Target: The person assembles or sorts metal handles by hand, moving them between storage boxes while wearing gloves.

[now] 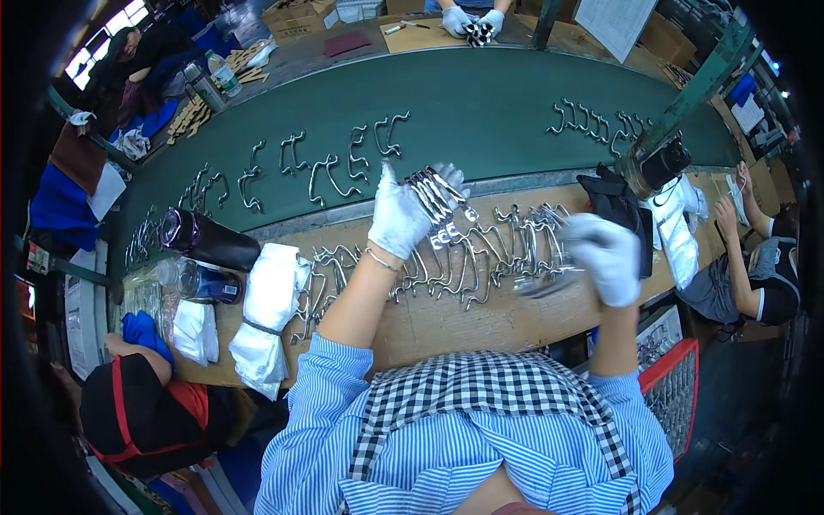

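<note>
My left hand (398, 220), in a white glove, grips several shiny bent metal rods (440, 196) lying side by side, with its thumb raised. Below it, a row of similar bent metal rods (468, 266) is spread over the wooden bench (429, 330). To the right, my gloved right hand (609, 257) is smeared by motion above the bench. Blurred metal pieces (547, 283) show just left of its fingers; whether it holds them is unclear.
Beyond the bench runs a green conveyor belt (463, 107) with more bent rods in groups. A black tumbler (210, 243) and a white wrapped bundle (266, 322) stand left, a black bag (614, 202) right. Across the belt are a co-worker's gloved hands (472, 23); other people sit at both sides.
</note>
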### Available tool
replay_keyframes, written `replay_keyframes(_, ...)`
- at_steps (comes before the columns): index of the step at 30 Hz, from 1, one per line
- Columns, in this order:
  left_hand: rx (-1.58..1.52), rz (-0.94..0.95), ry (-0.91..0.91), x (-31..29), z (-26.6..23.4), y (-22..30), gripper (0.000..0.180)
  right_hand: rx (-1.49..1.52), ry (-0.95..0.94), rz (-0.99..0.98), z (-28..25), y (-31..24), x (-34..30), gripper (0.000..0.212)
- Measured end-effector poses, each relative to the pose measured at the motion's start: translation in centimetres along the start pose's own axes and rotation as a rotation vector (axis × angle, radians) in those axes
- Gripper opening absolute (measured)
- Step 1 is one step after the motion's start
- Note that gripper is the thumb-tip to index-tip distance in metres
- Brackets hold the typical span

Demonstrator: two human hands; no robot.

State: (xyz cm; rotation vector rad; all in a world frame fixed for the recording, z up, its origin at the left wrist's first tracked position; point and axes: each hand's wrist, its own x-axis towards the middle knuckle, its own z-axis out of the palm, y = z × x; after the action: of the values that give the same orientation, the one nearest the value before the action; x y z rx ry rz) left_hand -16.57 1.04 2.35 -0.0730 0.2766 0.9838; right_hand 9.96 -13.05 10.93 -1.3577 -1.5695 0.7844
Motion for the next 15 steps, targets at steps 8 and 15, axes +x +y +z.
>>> replay_keyframes(8, 0.076, -0.046, -0.098, 1.9, 0.1, 1.2, 0.089, -1.054, 1.010, 0.284, -24.3, 9.7, -22.7, 0.021)
replay_keyframes(15, 0.477, -0.060, -0.248, 2.6, -1.0, 0.9, 0.049, -1.163, 1.101, 1.404, -25.8, 16.1, -39.7, 0.049)
